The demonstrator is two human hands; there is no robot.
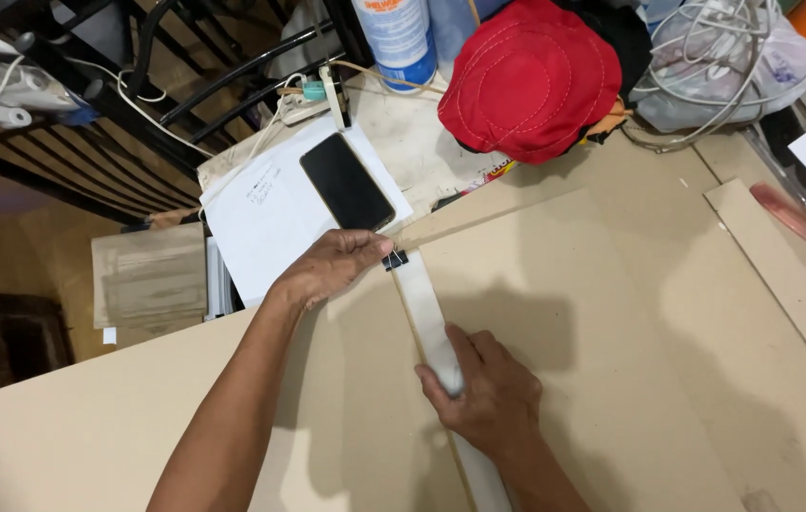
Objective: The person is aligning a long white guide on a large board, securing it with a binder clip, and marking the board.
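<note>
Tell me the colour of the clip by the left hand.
Black clip, head view.

The strip (436,332) lies on the board (631,341), which rests on the worktop (403,142). At the strip's far end sits the clip (394,259), touched by the left hand (327,270); the right hand (484,398) presses on the strip nearer the person. Just beyond the clip lies the phone (347,180) on a sheet of paper (265,223). Right of the phone sits the cap (528,78); behind the phone stands the can (396,40).

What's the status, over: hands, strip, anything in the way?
Left hand at black clip. Right hand pressing white strip flat. Phone close by, clear of strip.
</note>
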